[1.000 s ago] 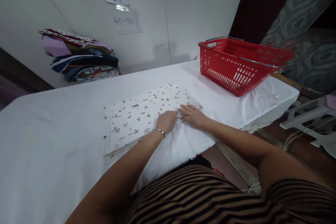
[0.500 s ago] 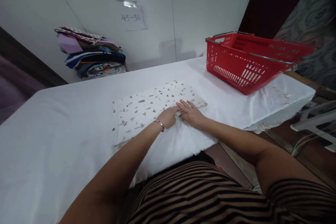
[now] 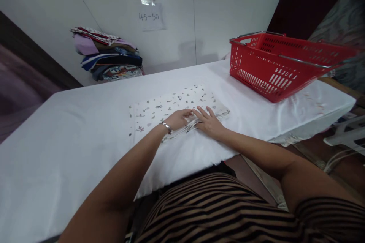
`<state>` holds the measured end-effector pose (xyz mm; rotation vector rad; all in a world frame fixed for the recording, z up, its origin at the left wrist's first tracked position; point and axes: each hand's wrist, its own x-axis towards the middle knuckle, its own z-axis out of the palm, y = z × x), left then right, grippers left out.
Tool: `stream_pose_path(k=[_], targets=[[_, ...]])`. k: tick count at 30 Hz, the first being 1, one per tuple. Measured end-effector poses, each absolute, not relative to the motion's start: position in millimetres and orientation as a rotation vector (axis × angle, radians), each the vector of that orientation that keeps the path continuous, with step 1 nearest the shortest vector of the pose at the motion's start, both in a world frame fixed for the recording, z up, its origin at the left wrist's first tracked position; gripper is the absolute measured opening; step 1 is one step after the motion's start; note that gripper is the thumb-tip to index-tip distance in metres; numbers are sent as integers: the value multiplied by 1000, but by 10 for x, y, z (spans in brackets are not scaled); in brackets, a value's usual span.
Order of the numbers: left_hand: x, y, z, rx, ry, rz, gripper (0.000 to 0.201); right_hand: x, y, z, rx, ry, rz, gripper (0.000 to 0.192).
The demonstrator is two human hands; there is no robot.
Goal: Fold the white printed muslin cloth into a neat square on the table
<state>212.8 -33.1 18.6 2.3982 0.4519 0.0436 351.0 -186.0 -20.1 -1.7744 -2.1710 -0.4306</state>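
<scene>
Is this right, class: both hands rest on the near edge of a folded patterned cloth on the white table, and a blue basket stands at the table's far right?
One detail is wrong: the basket is red, not blue, as the head view shows. The rest holds: the left hand and right hand rest on the near edge of the folded patterned cloth on the white table.

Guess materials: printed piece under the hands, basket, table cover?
Printed piece: thin woven fabric, matte, likely cotton; stacked edges show beside the right hand. Basket: glossy red moulded plastic with slotted walls, shiny metal handles. Table cover: white matte cloth, soft creases at its corner.
</scene>
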Motion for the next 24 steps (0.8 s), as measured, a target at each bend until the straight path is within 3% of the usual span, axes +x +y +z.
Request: stream_pose_path(k=[6,15,20,24], targets=[[1866,98,176,2656,796,33,47,3372,-1762,-168,-1718,-2266,-388,19],[1755,214,-219,2909,740,-53,52,3396,-1847,-225,-1612,-2281,-319,24],[1763,172,-163,2842,778,-46,53,3351,-1821,-238,-1607,-2287,-358,24],[1721,-61,-11,2833,624,172,47,3320,-1820,-248,-1597,-2266,-368,21]])
